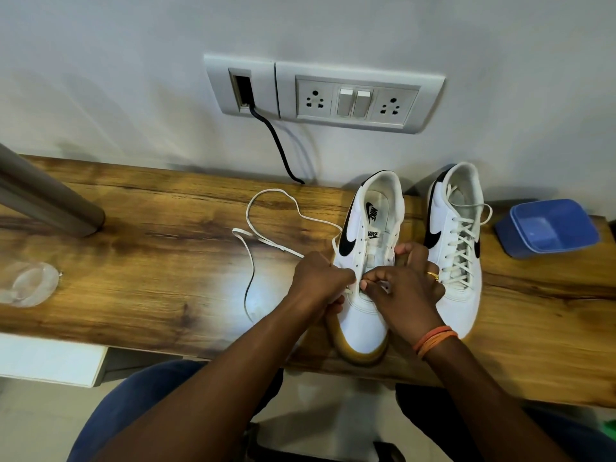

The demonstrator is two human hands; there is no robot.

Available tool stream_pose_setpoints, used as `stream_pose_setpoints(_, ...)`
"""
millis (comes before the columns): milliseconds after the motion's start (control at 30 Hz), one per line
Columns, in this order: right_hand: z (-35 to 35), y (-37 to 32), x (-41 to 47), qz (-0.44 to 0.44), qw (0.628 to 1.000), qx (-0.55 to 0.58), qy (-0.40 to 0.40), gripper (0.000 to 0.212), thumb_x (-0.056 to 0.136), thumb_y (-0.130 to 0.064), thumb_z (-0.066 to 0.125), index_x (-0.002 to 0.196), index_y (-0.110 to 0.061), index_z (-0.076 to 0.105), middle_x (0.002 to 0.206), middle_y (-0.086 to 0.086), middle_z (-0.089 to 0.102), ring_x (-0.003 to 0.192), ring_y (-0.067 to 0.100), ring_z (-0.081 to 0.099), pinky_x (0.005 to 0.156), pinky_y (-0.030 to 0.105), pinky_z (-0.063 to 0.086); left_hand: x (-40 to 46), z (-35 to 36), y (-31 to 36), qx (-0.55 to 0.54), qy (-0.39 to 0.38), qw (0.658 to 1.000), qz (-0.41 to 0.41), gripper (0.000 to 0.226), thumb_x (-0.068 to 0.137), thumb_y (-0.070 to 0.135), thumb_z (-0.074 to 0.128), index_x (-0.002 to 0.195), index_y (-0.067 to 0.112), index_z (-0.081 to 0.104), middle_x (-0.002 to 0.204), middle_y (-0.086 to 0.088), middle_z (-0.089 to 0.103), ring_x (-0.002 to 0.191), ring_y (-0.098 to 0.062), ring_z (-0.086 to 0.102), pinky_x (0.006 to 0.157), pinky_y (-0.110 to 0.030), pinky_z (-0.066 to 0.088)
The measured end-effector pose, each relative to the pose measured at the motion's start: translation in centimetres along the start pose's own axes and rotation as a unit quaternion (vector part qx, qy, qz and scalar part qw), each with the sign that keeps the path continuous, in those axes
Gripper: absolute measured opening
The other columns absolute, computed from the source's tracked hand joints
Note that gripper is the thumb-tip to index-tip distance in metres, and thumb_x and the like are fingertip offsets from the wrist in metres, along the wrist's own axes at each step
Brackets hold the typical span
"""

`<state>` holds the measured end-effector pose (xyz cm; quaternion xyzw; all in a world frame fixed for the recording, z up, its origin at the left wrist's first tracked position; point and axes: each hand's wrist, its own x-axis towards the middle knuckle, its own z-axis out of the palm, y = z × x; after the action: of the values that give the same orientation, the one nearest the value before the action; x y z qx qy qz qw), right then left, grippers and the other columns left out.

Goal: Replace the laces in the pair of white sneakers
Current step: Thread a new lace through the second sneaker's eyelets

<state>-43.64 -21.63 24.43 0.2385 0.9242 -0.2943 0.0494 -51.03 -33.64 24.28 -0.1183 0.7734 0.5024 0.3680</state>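
Two white sneakers with black swooshes stand on a wooden table (133, 261), toes toward me. The left sneaker (370, 228) has bare upper eyelets; its toe juts over the table's front edge. My left hand (320, 281) grips that shoe's left side near the lowest eyelets and pinches the lace. My right hand (403, 288) pinches the white lace (266, 241) at the same eyelets from the right. The lace's loose length loops across the table to the left. The right sneaker (456, 241) is fully laced.
A blue plastic tub (550, 228) sits at the table's right end. A clear glass (28, 283) lies at the left. A grey post (50, 201) slants in from the left. A black cable (276, 145) drops from a wall socket panel (356, 98) behind the shoes.
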Motion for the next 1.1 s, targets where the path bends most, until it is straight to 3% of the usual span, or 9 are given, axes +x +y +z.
stream_pose_setpoints(100,-0.1,-0.2,0.1,0.01,1.0,-0.003,-0.015,0.012,0.089,-0.031,0.067,0.078,-0.03,0.07,0.134,0.0,0.024,0.123,0.028,0.031,0.106,0.042,0.028,0.0,0.2,-0.2,0.004,0.018,1.0,0.009,0.016,0.079,0.012,0.072,0.083,-0.004,0.068,0.063,-0.012,0.059,0.044,-0.019,0.052,0.036,-0.017,0.038)
stream_pose_setpoints(200,-0.3,-0.2,0.2,0.015,0.999,-0.008,-0.028,0.014,0.092,-0.031,0.064,0.079,-0.03,0.069,0.133,-0.001,0.023,0.122,0.028,0.031,0.106,0.042,0.028,0.0,0.3,-0.4,0.01,0.024,0.999,0.02,0.022,0.078,0.009,0.07,0.08,-0.013,0.066,0.054,-0.013,0.053,0.04,-0.02,0.045,0.034,-0.016,0.033)
stream_pose_setpoints(400,0.7,0.2,0.5,0.006,0.998,-0.048,-0.034,0.01,0.091,-0.028,0.065,0.082,-0.03,0.07,0.136,0.001,0.023,0.126,0.029,0.028,0.106,0.045,0.029,0.2,0.4,-0.5,0.036,0.009,0.999,0.035,0.02,0.083,0.005,0.066,0.087,-0.015,0.065,0.06,-0.015,0.056,0.047,-0.023,0.049,0.039,-0.019,0.04)
stream_pose_setpoints(500,1.1,0.5,1.0,-0.011,0.999,-0.027,-0.044,0.02,0.088,-0.028,0.066,0.07,-0.034,0.061,0.132,0.002,0.029,0.129,0.03,0.028,0.104,0.048,0.034,0.3,0.4,-0.5,0.051,0.003,0.997,0.057,0.017,0.085,0.004,0.065,0.088,-0.012,0.066,0.069,-0.019,0.062,0.054,-0.025,0.055,0.049,-0.023,0.046)
stream_pose_setpoints(633,1.1,0.3,0.9,-0.007,0.998,-0.037,-0.049,0.017,0.09,-0.027,0.064,0.076,-0.033,0.058,0.135,0.0,0.018,0.13,0.03,0.028,0.106,0.047,0.032,0.4,0.5,-0.7,0.083,0.019,0.99,0.109,0.013,0.083,0.006,0.064,0.081,-0.007,0.066,0.079,-0.02,0.068,0.069,-0.031,0.064,0.067,-0.036,0.055)
stream_pose_setpoints(800,0.9,-0.6,0.1,0.017,0.994,-0.095,-0.04,0.005,0.095,-0.026,0.058,0.091,-0.029,0.058,0.143,0.001,0.012,0.13,0.031,0.023,0.106,0.042,0.024,0.4,0.2,-0.9,0.118,0.027,0.981,0.154,0.015,0.081,0.007,0.064,0.067,0.004,0.06,0.069,-0.006,0.062,0.065,-0.016,0.057,0.064,-0.031,0.047)
stream_pose_setpoints(900,0.9,-0.8,-0.1,0.014,0.993,-0.108,-0.035,0.004,0.095,-0.024,0.058,0.093,-0.028,0.057,0.145,0.003,0.012,0.132,0.032,0.022,0.105,0.043,0.023,0.6,0.3,-1.0,0.079,0.024,0.989,0.118,0.015,0.08,0.009,0.067,0.075,-0.005,0.066,0.078,-0.018,0.068,0.069,-0.022,0.062,0.067,-0.034,0.051)
stream_pose_setpoints(967,0.9,-0.8,-0.1,0.007,0.993,-0.118,-0.028,0.006,0.094,-0.022,0.059,0.093,-0.028,0.056,0.145,0.003,0.013,0.132,0.032,0.022,0.104,0.043,0.024,0.8,0.3,-0.9,0.014,0.014,0.998,0.055,0.016,0.079,0.006,0.069,0.074,-0.008,0.064,0.071,-0.025,0.062,0.058,-0.023,0.054,0.06,-0.031,0.045)
stream_pose_setpoints(1100,1.3,-0.9,-0.5,-0.007,0.987,-0.16,-0.013,0.008,0.092,-0.018,0.058,0.093,-0.026,0.057,0.145,0.005,0.012,0.133,0.035,0.02,0.101,0.045,0.024,1.1,-0.1,-0.8,-0.061,-0.024,0.997,-0.029,0.017,0.079,-0.002,0.069,0.091,-0.013,0.067,0.064,-0.015,0.054,0.045,-0.017,0.042,0.052,-0.024,0.038)
